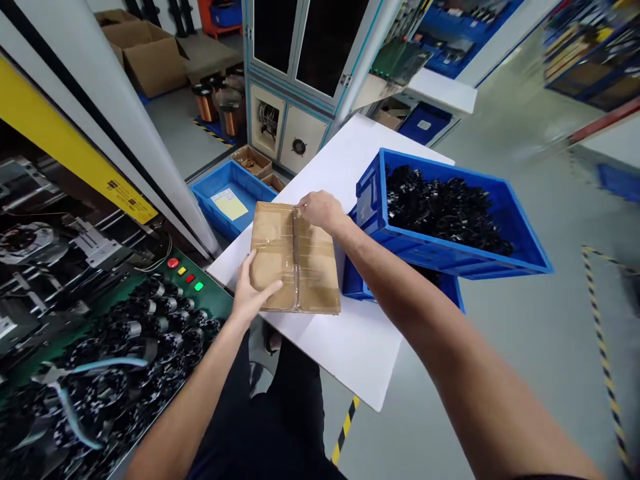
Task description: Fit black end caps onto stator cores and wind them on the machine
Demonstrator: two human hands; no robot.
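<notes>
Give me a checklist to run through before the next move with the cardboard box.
1. Left hand on the box: ok, thumb on top, fingers along the left edge.
2. Right hand on the box: contact ok, at the far end of the seam; cannot tell what its fingertips grip.
3. Top seam sealed: cannot tell; shiny tape shows along it, but whether it holds is unclear.
4. Box well in from the edge of the white tabletop: not ok, it sits close to the near edge.
5. Room on the right: not ok, the stacked blue bins stand close by.
6. Pliers away from the box: ok, lying among black parts.
</notes>
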